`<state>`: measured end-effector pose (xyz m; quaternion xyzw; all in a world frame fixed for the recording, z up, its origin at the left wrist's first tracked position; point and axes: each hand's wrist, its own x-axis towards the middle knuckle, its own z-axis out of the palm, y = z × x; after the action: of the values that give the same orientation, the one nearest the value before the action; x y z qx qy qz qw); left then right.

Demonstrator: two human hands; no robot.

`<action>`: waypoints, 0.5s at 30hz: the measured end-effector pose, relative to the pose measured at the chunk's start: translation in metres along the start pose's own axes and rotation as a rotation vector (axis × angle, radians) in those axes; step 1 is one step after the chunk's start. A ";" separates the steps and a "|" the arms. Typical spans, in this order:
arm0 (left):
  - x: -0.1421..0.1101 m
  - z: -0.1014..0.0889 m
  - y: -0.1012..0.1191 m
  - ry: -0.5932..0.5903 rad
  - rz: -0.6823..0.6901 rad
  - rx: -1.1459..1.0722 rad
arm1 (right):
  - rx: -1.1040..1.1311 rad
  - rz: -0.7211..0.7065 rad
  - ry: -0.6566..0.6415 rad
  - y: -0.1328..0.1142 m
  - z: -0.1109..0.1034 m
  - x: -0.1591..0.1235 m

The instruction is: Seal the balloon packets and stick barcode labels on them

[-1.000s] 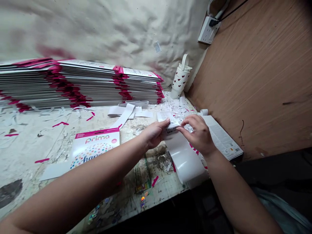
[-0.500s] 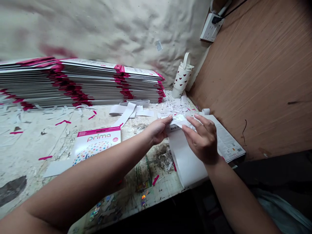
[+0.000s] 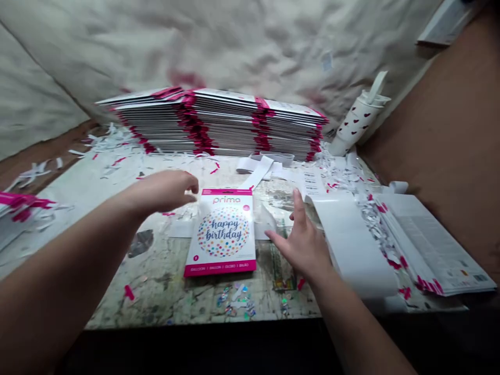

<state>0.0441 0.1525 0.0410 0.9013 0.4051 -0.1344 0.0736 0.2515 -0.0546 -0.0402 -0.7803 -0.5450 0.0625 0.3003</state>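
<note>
A white and pink "prima happy birthday" packet [image 3: 224, 232] lies flat on the worktable in front of me. Just off its upper left edge is my left hand [image 3: 170, 191], fingers curved with a gap at the tips and nothing in them. To the packet's right, my right hand [image 3: 304, 247] has thumb and forefinger spread wide. Beside that thumb is a blurred translucent piece [image 3: 266, 217]; I cannot tell whether it clings to the thumb or lies on the table. A strip of printed labels [image 3: 310, 179] runs into broad white backing paper [image 3: 346, 229] right of my hand.
Tall stacks of pink-edged packets [image 3: 230, 122] line the back wall. A heart-patterned tumbler [image 3: 359, 122] stands in the right corner, above a pile of packets [image 3: 437, 242]. White strips [image 3: 260, 169], paper shreds [image 3: 117, 140] and shiny confetti [image 3: 236, 301] litter the worktable [image 3: 156, 291].
Both hands have come away from the label strip. My left hand has moved left across the packet, my right hand to its right side. The view has swung left.
</note>
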 end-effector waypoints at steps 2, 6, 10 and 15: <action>-0.015 0.038 -0.032 -0.074 -0.015 -0.048 | -0.071 0.053 -0.055 -0.004 0.014 0.011; -0.027 0.084 -0.051 -0.067 -0.053 -0.203 | -0.046 0.101 -0.050 0.004 0.025 0.020; -0.026 0.084 -0.043 -0.036 -0.042 -0.190 | 0.029 0.082 0.142 0.017 0.023 0.023; -0.026 0.082 -0.041 -0.110 -0.108 -0.355 | 0.131 0.123 0.149 0.022 0.024 0.023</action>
<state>-0.0182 0.1411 -0.0300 0.8425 0.4655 -0.1139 0.2460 0.2680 -0.0295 -0.0658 -0.7935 -0.4670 0.0582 0.3857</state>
